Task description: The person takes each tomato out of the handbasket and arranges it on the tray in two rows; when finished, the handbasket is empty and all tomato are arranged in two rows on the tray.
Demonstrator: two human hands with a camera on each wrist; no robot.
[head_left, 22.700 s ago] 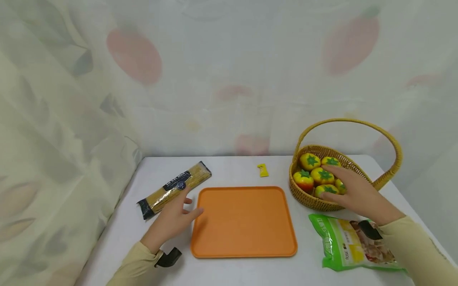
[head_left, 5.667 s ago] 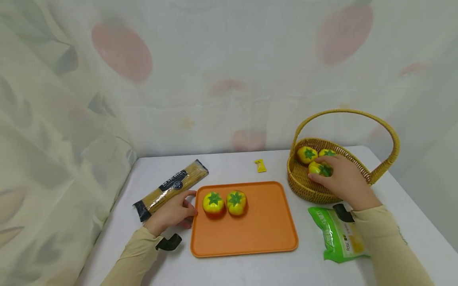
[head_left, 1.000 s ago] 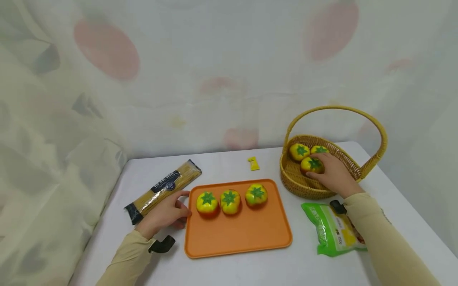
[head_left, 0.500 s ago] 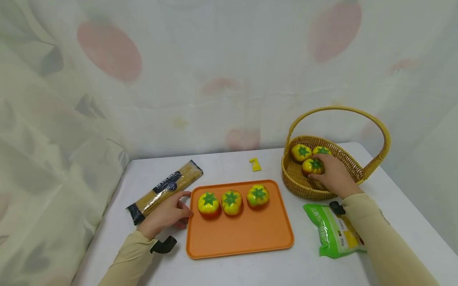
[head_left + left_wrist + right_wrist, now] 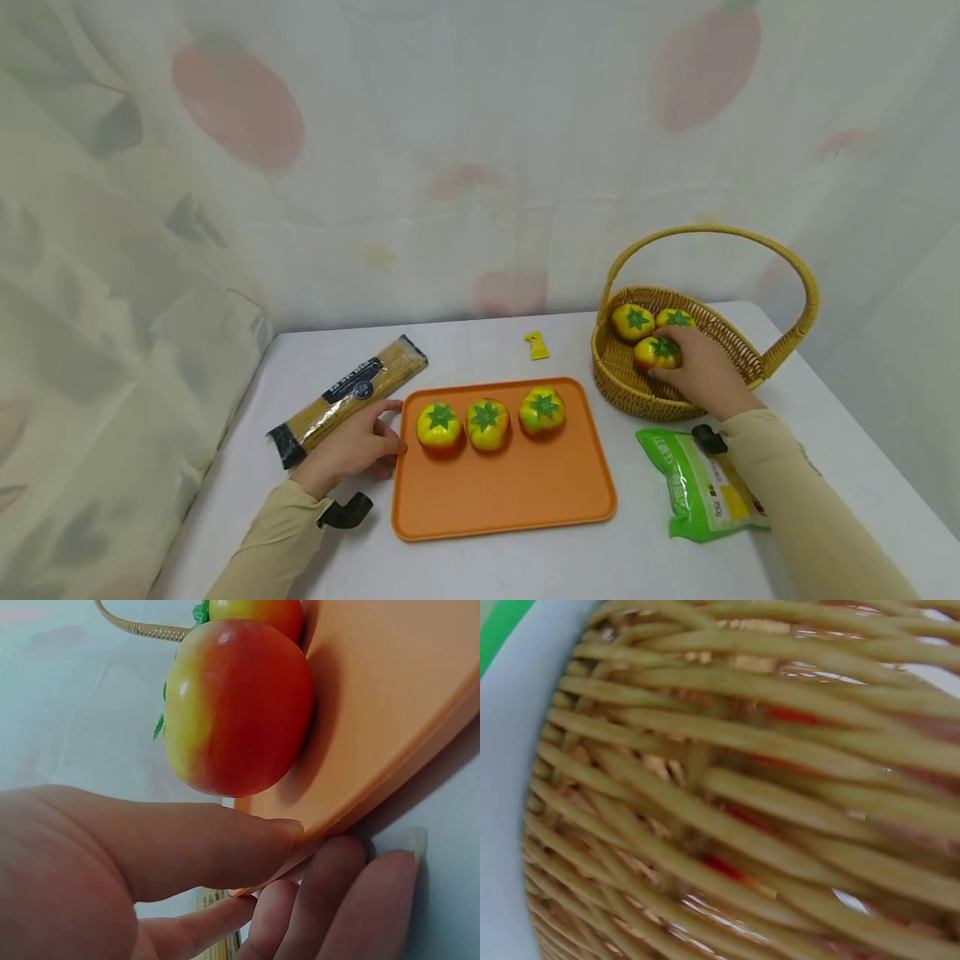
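Note:
In the head view, my left hand [image 5: 355, 446] holds the left rim of the orange tray [image 5: 506, 508]. The left wrist view shows the thumb [image 5: 225, 844] on the rim and curled fingers against its outer side. Three yellow-red tomatoes with green star-shaped leaves, among them the left one [image 5: 440, 427], the middle one [image 5: 487, 423] and the right one [image 5: 542, 410], stand in a row on the tray. My right hand [image 5: 705, 372] reaches into the wicker basket [image 5: 637, 400] and grips a tomato [image 5: 654, 354]. Behind it sit two more tomatoes, one of them [image 5: 632, 322] at left. Basket weave [image 5: 705, 787] fills the right wrist view.
A pasta packet [image 5: 348, 400] lies left of the tray, behind my left hand. A small yellow wrapped sweet [image 5: 536, 345] lies beyond the tray. Below the basket is a green food bag [image 5: 686, 487], partly under my right forearm. The basket's tall handle [image 5: 712, 229] arches over it.
Earlier, the tray was bare and more tomatoes filled the basket; two, then three, came onto the tray. My left hand took hold of the rim. Over the last second my right hand stays at the tomato.

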